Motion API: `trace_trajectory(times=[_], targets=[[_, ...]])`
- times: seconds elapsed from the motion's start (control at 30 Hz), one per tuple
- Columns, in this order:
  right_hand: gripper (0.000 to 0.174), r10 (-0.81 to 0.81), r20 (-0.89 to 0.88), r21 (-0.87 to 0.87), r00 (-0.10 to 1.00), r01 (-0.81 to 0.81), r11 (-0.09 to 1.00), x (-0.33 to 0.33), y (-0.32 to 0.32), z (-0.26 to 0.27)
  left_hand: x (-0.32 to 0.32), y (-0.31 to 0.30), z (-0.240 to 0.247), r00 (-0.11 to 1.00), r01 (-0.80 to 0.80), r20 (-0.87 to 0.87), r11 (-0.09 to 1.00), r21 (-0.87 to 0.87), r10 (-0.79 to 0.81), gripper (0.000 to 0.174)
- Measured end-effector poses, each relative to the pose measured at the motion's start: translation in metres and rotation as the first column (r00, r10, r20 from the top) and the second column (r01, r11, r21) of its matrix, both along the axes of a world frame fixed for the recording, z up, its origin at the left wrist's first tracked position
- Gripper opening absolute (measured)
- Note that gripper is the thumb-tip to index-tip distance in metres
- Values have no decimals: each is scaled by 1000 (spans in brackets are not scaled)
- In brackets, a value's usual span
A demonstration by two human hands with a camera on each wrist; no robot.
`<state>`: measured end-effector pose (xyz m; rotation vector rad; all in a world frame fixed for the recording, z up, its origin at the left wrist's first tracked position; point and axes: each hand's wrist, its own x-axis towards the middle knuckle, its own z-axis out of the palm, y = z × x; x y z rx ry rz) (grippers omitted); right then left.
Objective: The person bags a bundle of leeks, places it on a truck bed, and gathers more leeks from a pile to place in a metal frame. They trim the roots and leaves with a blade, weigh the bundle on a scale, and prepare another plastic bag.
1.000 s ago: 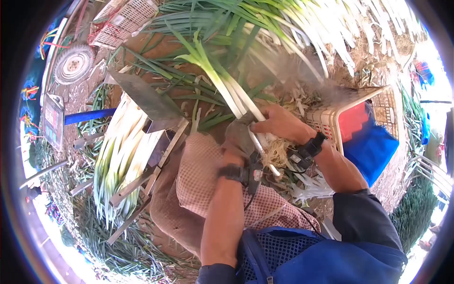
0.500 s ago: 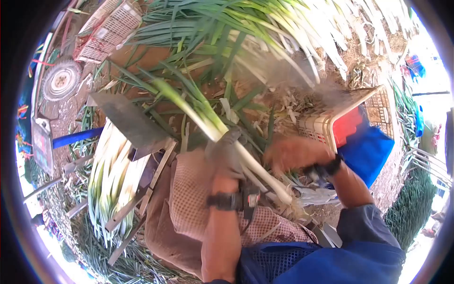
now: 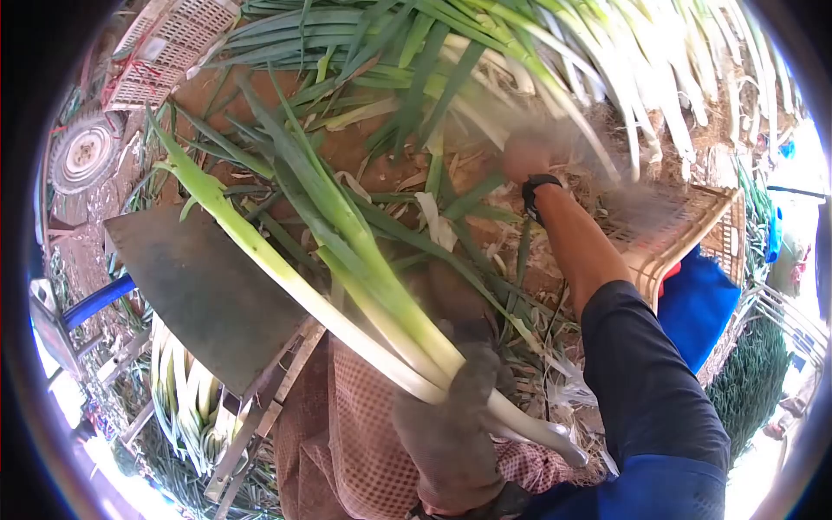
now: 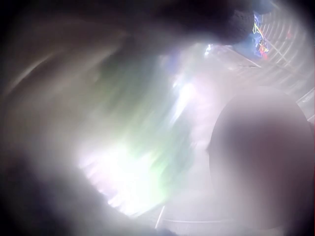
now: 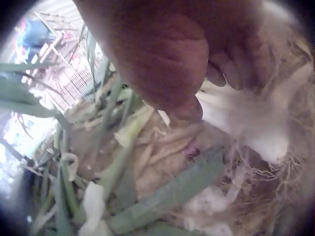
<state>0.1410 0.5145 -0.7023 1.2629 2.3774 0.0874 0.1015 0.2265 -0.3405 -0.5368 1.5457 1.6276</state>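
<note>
My gloved left hand (image 3: 459,425) grips a few long green onions (image 3: 381,321) over my lap, leaves slanting to the upper left and white ends sticking out to the right. In the left wrist view all is badly blurred. My bare right hand (image 3: 530,156) is stretched forward to the root ends of a big pile of green onions (image 3: 637,95). In the right wrist view, its thumb and bent fingers are right at the white stalk of a green onion (image 5: 246,125) with stringy roots; I cannot tell whether they pinch it.
A metal plate (image 3: 208,290) on a stand is at left, with finished-looking white stalks (image 3: 186,390) below it. A plastic crate (image 3: 672,238) with a blue cloth (image 3: 702,303) stands at right. Another crate (image 3: 169,52) and a wheel (image 3: 85,154) lie upper left. Loose leaves (image 3: 438,221) litter the ground.
My right hand has left the green onions in my left hand and reached forward to the pile. The left hand has drawn back toward my body, still gripping its green onions.
</note>
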Motion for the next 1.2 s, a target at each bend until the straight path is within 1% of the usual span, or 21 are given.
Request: trace_trajectory(times=[0.1,0.2,0.3,0.33,0.4,0.43,0.47,0.53,0.63,0.67,0.7,0.73,0.83,0.9,0.97,1.0,1.03,1.07,1.1,1.13,1.2], targets=[[62,-47,-111,-128,993,33,991,-5,-6,12,-8,3,-8,996,-42,76,999,-28,44,34],[59,-120,-83,-500,989,63,864,-26,-39,53,-5,-1,-14,988,-90,125,995,-29,93,34],[51,-343,-376,-671,861,2,741,-25,-83,74,-16,-9,-16,983,19,181,998,-51,-10,24],[49,-361,-428,-697,829,-48,716,-25,-92,76,-19,-10,-19,984,10,177,999,-44,-2,22],[48,-325,-405,-714,854,-74,696,-23,-99,83,-20,-19,-33,979,7,204,1000,-15,-3,20],[48,-307,-396,-712,865,-79,698,-26,-99,95,-20,-24,-42,992,42,117,999,-13,-40,17],[45,-384,-331,-807,862,-48,589,-31,-92,107,-20,-29,-51,996,78,32,997,-15,-77,17],[43,-310,-575,-721,757,-290,630,-21,-96,143,-21,-43,-69,981,153,-113,986,-72,-160,18],[39,-240,-664,-643,708,-377,667,7,-102,170,-28,-47,-87,999,32,19,999,41,-33,19],[37,-134,-716,-554,685,-441,706,27,-112,179,-29,-49,-95,999,38,9,998,53,-39,19],[43,-363,-594,-726,718,-283,626,32,-125,208,-33,-51,-107,999,34,-7,997,67,-33,20],[50,-573,-440,-849,691,-113,516,37,-138,237,-32,-57,-119,1000,23,-15,998,62,-22,20],[64,-439,-459,-753,772,-76,654,65,-172,270,-25,-59,-163,981,-27,193,966,256,-24,25],[58,-340,-537,-712,772,-199,673,73,-198,302,-16,-60,-146,974,173,83,927,333,-211,36],[55,-259,-577,-686,775,-288,668,82,-216,310,-8,-49,-106,919,14,357,922,386,-164,43],[46,-175,-592,-639,786,-326,697,89,-226,319,-5,-50,-103,897,-13,400,892,452,-190,46],[46,-112,-563,-633,819,-341,695,93,-237,329,-3,-51,-110,916,188,288,935,302,-277,45],[46,-49,-528,-629,848,-352,693,96,-249,339,0,-52,-125,904,365,193,924,118,-382,45],[46,11,-488,-627,873,-359,692,102,-258,345,10,-52,-117,895,391,177,911,132,-410,45],[38,91,-620,-522,779,-496,694,112,-266,338,19,-51,-109,885,417,160,897,146,-437,46],[34,139,-598,-520,789,-515,682,121,-269,338,24,-57,-98,889,363,205,902,233,-410,46]])
